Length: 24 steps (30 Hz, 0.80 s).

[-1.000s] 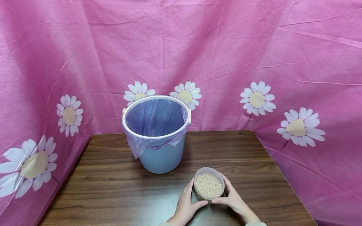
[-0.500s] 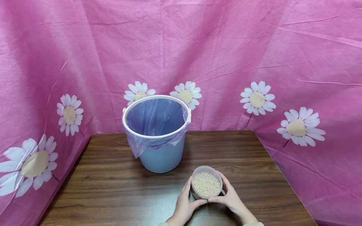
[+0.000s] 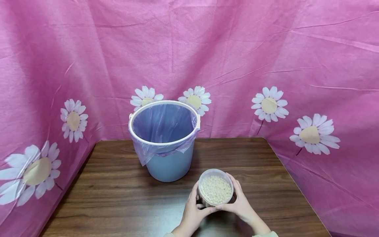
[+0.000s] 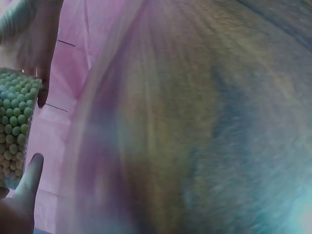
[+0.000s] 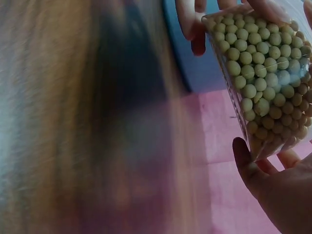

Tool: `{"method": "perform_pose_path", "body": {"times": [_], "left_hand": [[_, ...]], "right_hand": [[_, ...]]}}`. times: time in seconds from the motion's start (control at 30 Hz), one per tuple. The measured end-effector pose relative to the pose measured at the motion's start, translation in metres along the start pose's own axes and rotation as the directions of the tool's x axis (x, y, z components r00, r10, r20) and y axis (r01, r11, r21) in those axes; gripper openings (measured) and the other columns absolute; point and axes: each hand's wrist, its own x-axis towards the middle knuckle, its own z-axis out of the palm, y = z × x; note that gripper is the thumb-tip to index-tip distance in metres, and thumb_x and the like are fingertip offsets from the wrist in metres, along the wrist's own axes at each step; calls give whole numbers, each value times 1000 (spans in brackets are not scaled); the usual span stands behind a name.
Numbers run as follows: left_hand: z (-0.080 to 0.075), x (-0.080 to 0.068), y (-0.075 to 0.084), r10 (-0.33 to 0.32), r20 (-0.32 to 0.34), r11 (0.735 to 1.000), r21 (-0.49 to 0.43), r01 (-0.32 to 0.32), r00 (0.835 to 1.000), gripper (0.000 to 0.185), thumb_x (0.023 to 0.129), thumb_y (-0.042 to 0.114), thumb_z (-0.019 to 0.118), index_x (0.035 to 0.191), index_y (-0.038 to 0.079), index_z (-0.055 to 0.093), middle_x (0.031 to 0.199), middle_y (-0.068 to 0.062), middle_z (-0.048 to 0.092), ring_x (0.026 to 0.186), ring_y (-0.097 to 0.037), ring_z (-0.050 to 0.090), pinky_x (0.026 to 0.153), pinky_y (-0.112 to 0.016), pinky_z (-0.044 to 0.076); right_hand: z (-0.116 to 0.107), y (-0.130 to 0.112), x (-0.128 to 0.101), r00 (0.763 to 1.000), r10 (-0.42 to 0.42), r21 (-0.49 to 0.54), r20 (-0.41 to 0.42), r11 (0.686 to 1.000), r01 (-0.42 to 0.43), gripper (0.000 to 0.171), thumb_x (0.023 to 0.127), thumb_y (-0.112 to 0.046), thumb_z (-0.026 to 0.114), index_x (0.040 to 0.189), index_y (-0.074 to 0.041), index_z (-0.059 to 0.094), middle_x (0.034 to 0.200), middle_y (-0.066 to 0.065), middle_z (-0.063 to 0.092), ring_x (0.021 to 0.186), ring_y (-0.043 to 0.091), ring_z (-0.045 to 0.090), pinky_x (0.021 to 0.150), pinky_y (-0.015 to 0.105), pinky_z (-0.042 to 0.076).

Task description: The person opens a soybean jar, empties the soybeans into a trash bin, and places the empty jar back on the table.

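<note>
A round, clear plastic tub (image 3: 204, 197) without a lid holds pale, round soybeans (image 3: 216, 189). Both of my hands grip it from opposite sides in the head view: the left hand (image 3: 192, 209) on its left wall, the right hand (image 3: 242, 204) on its right. My thumbs come together at the near side. Through the tub's wall, the soybeans (image 5: 268, 68) show packed in the right wrist view, with fingers above and below. At the left edge of the left wrist view only part of the bean-filled tub (image 4: 17, 122) appears. The tub is raised above the table.
A blue bucket (image 3: 170, 168) with a white rim and a purple plastic bag lining stands behind the tub, to the left. The brown wooden table (image 3: 118, 197) has pink cloth (image 3: 231, 49) printed with white daisies around its back and sides.
My two hands have raised the tub and shifted it slightly left and away from me. The bucket stays where it was.
</note>
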Motion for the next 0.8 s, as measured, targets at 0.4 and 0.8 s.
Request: {"method": "perform_pose_path", "body": {"times": [0.4, 0.8], "left_hand": [[-15, 1, 22, 135, 12, 989, -56, -135, 991, 102, 71, 29, 90, 152, 27, 29, 131, -18, 50, 82, -8, 68, 78, -24, 58], [-18, 0, 39, 203, -76, 978, 58, -199, 976, 116, 64, 33, 94, 156, 26, 23, 156, -5, 33, 139, -28, 40, 104, -33, 48]], "right_hand": [[4, -27, 3, 994, -106, 1, -24, 994, 106, 111, 60, 1, 88, 154, -8, 30, 135, 20, 40, 123, 4, 44, 100, 9, 29], [15, -47, 5, 994, -78, -34, -77, 997, 76, 111, 58, -2, 89, 153, -15, 32, 133, 14, 42, 120, 2, 43, 100, 12, 27]]}}
